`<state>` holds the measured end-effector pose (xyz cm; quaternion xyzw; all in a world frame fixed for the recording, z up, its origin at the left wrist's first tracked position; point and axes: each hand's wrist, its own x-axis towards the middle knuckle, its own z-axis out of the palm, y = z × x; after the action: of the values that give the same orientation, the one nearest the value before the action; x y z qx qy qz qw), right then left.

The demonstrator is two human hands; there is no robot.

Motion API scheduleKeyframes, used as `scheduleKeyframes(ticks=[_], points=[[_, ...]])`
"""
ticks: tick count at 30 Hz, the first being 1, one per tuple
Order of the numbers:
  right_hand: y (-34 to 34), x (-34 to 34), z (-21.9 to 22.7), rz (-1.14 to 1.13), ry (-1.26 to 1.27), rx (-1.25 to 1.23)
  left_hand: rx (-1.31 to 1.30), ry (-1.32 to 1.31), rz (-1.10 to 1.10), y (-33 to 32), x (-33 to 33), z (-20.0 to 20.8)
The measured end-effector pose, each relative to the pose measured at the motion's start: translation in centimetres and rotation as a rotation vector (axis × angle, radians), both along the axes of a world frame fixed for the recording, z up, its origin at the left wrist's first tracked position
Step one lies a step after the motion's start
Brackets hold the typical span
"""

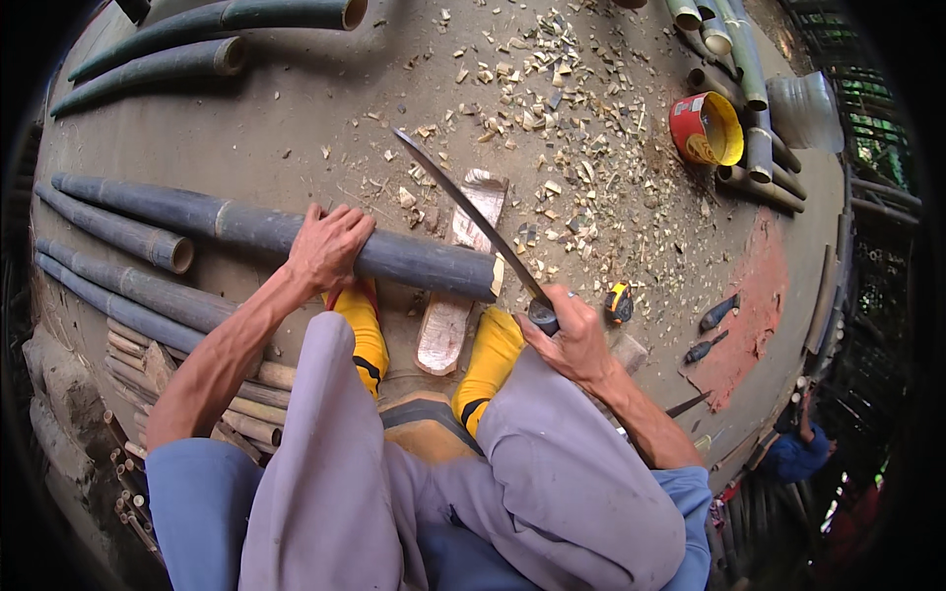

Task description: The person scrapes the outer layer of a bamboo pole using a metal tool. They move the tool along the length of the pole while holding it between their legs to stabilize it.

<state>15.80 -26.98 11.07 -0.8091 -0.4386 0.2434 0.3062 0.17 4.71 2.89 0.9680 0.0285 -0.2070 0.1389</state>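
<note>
A thick dark bamboo pole [424, 264] lies across a pale wooden block [445, 335], its cut end showing light wood just past the block. My left hand [330, 246] is closed over the top of the pole, left of the block. In my right hand [570, 338] is the handle of a machete [473, 212]. Its long blade slants up and to the left, over the block and near the pole's cut end. Whether the blade touches the pole I cannot tell. My feet in yellow socks [493, 355] are on either side of the block.
Bamboo poles [138, 291] lie at the left, more [197, 59] at the far left. Wood chips [581, 167] litter the ground ahead. A red and yellow tin [705, 128] stands far right. Nearer are a tape measure [618, 302] and dark-handled tools [706, 347]. Another person [793, 453] is at the right.
</note>
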Motion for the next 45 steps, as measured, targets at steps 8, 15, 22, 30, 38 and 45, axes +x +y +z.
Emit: scheduleKeyframes(ticks=[8,15,22,30,38,45], points=[[-2.5,1.1,-5.5,0.081,-0.094,-0.38,0.057,-0.335,0.056,-0.6,-1.3,-1.4],[0.7,-0.2,0.2,-0.103,0.002,0.158,0.157,-0.557,0.102,-1.4,-2.9,-2.7],[-1.1,1.3,-4.1,0.102,0.021,-0.366,0.219,-0.618,0.126,-1.7,-3.0,-2.8],[-1.3,1.9,-6.4,0.129,-0.092,-0.39,0.247,-0.701,0.132,-2.1,-2.3,-3.1],[-1.6,0.7,-4.7,0.064,-0.073,0.14,0.305,-0.747,0.147,-2.5,-2.9,-3.8],[-0.2,0.8,-1.8,-0.042,0.068,-0.037,0.319,-0.767,0.157,-2.7,-3.7,-4.2]])
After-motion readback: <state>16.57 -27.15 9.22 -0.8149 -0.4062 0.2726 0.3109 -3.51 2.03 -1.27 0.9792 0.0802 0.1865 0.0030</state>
